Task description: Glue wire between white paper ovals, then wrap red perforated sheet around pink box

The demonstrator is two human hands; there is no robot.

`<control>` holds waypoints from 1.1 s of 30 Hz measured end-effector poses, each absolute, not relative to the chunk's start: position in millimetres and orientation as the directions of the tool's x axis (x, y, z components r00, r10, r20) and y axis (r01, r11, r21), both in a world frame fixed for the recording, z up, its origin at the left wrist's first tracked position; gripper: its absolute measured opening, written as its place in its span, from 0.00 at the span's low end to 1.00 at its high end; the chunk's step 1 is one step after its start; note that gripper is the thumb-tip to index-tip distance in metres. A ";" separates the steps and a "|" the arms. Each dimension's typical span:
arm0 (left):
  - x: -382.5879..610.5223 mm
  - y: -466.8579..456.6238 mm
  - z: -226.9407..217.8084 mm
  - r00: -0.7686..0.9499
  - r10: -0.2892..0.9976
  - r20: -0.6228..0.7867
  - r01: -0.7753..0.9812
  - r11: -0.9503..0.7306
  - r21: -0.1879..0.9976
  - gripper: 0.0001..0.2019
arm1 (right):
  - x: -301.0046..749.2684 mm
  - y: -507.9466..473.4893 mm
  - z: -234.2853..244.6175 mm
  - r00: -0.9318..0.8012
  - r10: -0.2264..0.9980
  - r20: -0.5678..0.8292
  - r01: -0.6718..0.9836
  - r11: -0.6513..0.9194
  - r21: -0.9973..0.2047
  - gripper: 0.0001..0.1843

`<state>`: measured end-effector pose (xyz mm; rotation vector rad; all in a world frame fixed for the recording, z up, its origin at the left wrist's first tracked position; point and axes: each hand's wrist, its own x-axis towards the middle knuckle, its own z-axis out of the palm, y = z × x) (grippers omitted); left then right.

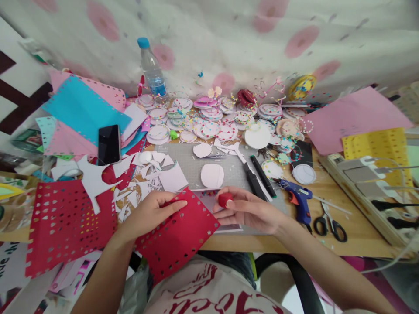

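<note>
My left hand [149, 213] pinches the top edge of a red foam or paper sheet [178, 237], with thumb on top. Small punched shapes run along the sheet's edges, and it tilts down over my lap. To its right, my right hand [252, 210] is closed around a small red paper punch [224, 200], mostly hidden by the fingers. The punch is just off the sheet's right corner. Beyond my hands, two white paper discs, a near one [212, 175] and a far one [202, 150], lie on a grey cutting mat [183, 157].
A craft knife [253, 179], blue glue gun [299, 198] and scissors [329, 224] lie right. Decorated paper discs [209, 128] and a water bottle [152, 69] stand behind. Left are a phone [109, 145], white scraps [94, 174] and a punched red sheet [72, 218]. A power strip [356, 196] edges the right.
</note>
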<state>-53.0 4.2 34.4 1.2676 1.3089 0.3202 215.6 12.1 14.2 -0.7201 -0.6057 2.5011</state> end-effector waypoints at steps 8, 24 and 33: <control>-51.9 4.9 34.2 0.327 0.780 -0.534 0.446 0.370 0.815 0.20 | 216.2 9.6 12.1 -0.763 0.551 -0.338 -0.341 -0.787 -0.514 0.10; -49.4 1.8 35.4 0.325 0.809 -0.490 0.436 0.331 0.837 0.19 | 200.9 1.9 15.0 -0.692 0.609 -0.388 -0.313 -0.737 -0.599 0.15; -43.5 0.0 40.2 0.312 0.830 -0.463 0.417 0.318 0.851 0.18 | 189.8 -3.5 17.4 -0.546 0.710 -0.445 -0.300 -0.662 -0.687 0.21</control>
